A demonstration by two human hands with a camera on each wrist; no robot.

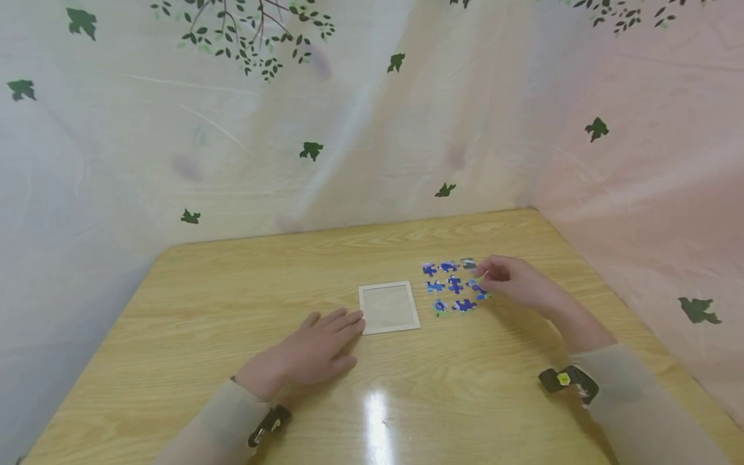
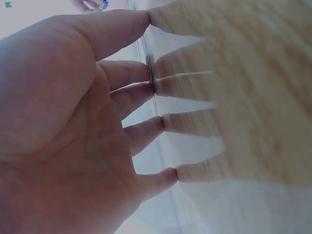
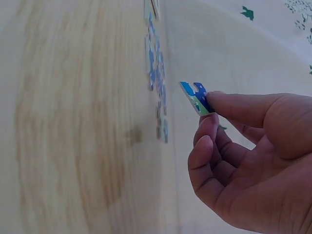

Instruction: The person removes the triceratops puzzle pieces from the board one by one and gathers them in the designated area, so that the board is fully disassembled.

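Note:
My right hand (image 1: 521,283) is raised just over the right side of several loose jigsaw pieces (image 1: 455,284). Between thumb and forefinger it pinches one jigsaw piece (image 3: 197,99), blue and green with a straight edge, clearest in the right wrist view. My left hand (image 1: 314,349) lies palm down on the table, fingers straight, with fingertips at the left edge of a white square puzzle frame (image 1: 391,331). In the left wrist view the fingertips of that hand (image 2: 105,126) touch the surface. No pieces show inside the frame.
The wooden table (image 1: 244,284) is glossy, with a bright reflection near its front. A pale curtain (image 1: 244,142) with leaf prints hangs behind the table and along its sides. Loose pieces lie in rough rows right of the frame.

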